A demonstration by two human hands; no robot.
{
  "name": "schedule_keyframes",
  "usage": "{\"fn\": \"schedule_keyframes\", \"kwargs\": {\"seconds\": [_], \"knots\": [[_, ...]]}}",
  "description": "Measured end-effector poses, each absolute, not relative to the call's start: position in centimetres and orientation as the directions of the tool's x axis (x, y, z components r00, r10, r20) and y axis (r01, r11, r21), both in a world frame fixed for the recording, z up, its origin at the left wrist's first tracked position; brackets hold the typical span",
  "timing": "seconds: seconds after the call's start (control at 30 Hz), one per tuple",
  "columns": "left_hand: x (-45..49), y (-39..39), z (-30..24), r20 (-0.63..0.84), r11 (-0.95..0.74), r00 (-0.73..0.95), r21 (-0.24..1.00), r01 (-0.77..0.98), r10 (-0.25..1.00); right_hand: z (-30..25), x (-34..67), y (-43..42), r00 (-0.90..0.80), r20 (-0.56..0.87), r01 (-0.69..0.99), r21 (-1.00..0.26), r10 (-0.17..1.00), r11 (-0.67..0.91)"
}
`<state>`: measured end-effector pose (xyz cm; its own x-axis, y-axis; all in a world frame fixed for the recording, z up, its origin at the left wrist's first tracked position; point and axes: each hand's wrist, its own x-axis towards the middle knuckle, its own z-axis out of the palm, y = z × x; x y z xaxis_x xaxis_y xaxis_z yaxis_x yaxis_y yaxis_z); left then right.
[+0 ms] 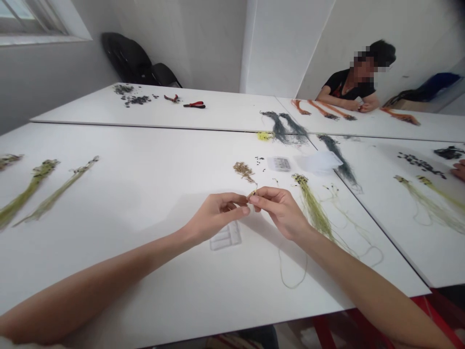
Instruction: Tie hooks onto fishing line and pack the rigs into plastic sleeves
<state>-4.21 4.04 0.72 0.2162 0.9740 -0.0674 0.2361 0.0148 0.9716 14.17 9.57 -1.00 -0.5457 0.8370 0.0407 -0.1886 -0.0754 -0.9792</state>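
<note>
My left hand [212,215] and my right hand [283,211] meet fingertip to fingertip above the table. My right thumb and forefinger pinch the end of a thin yellow-green cord [306,265], whose loop appears to hang below that hand. A tiny dark and yellow piece [254,192] shows at the pinch; its kind is too small to tell. The left fingers close on the same spot, partly hiding it. Beneath my left hand lies a clear compartment box [225,238]. A bundle of yellow-green cords [316,206] lies right of my right hand.
Beyond my hands are a pile of small brown pieces [243,170] and a small clear box [279,164]. Cord bundles [45,169] lie at left. Red-handled pliers [196,104] and dark bits [137,100] sit on the far table. A person [350,87] sits behind orange bundles [323,110].
</note>
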Motion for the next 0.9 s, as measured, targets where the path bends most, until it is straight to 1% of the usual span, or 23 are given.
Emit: {"fn": "schedule_keyframes", "kwargs": {"seconds": [0.17,0.23,0.3,0.43,0.53,0.6,0.73,0.83,0.9], "knots": [[-3.6,3.7,0.4,-0.154,0.144,0.308,0.988,0.054,0.939,-1.0,14.1,9.6,-0.57,0.002,-0.196,-0.972,0.822,-0.133],[-3.5,3.6,0.2,-0.166,0.17,0.338,0.985,0.018,0.926,-0.9,14.2,9.5,-0.573,-0.012,-0.191,-0.97,0.819,-0.148],[-3.6,3.7,0.1,-0.17,0.176,0.331,0.984,0.013,0.928,-0.9,14.2,9.6,-0.577,-0.019,-0.185,-0.971,0.817,-0.154],[-4.2,4.1,0.2,-0.123,0.114,0.186,0.992,0.057,0.975,-1.1,14.2,9.7,-0.57,0.008,-0.188,-0.975,0.821,-0.121],[-4.5,4.3,0.6,-0.027,0.022,0.056,0.995,0.093,0.998,-1.3,14.2,9.8,-0.555,0.024,-0.18,-0.979,0.831,-0.091],[-4.6,4.3,0.9,0.034,-0.033,-0.001,0.993,0.109,0.999,-1.3,14.2,9.9,-0.548,0.018,-0.164,-0.983,0.836,-0.086],[-4.5,3.8,1.2,0.121,-0.119,-0.008,0.986,0.116,0.993,-1.2,14.3,10.0,-0.559,-0.028,-0.17,-0.974,0.828,-0.148],[-4.5,3.6,1.1,0.144,-0.143,0.002,0.983,0.117,0.99,-1.2,14.4,10.2,-0.587,-0.057,-0.211,-0.952,0.807,-0.221],[-4.6,3.7,1.0,0.144,-0.14,-0.036,0.984,0.112,0.989,-1.1,14.5,10.2,-0.608,-0.058,-0.229,-0.942,0.792,-0.245]]}}
